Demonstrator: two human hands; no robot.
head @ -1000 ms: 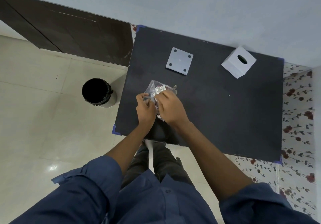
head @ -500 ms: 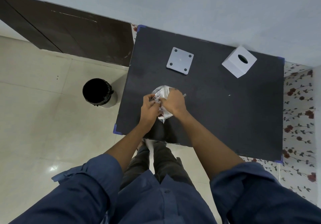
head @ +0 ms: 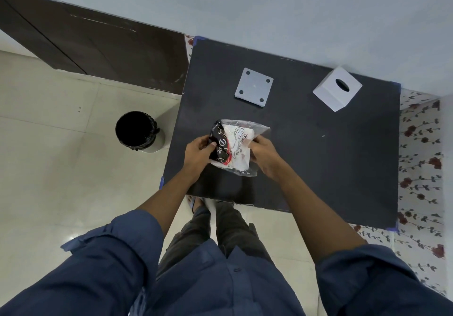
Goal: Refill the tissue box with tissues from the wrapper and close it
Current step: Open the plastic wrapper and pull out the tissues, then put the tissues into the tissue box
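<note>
Hands (head: 230, 152) gripping wrapper (head: 234, 147), long axis near-far

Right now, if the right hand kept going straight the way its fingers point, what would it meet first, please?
The right hand points left, into the tissue pack it already grips by the wrapper's edge. Past the pack, the left hand holds the opposite side. Depth is hard to judge.

left hand (head: 198, 152): fingers curled, gripping | right hand (head: 264, 154): gripping
</note>
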